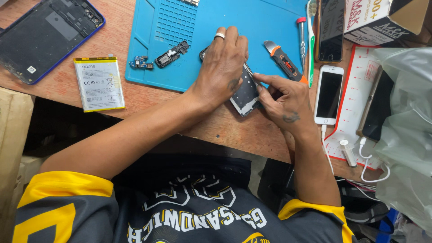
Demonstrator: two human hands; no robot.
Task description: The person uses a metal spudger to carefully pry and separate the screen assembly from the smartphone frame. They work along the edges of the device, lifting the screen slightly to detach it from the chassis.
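Wooden worktop [148,101] shows near the frame's middle, where both hands hold an opened phone [246,92]. Left hand [220,67] lies flat, pressing it down. Right hand [283,99] pinches its edge with curled fingers. Farther up, a blue mat [234,22] holds small phone parts [171,55].

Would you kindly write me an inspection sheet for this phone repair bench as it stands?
Surface: wooden table with blue work mat.
Job's things: opened phone body, partly hidden by both hands.
Clutter: battery, back cover, small boards, orange-grey knife, screwdriver, white phone, plastic bag.
Hands: left hand presses on phone body; right hand pinches its edge.
Cables: white cable plugged into white phone.
Surroundings: cardboard box on the far right.
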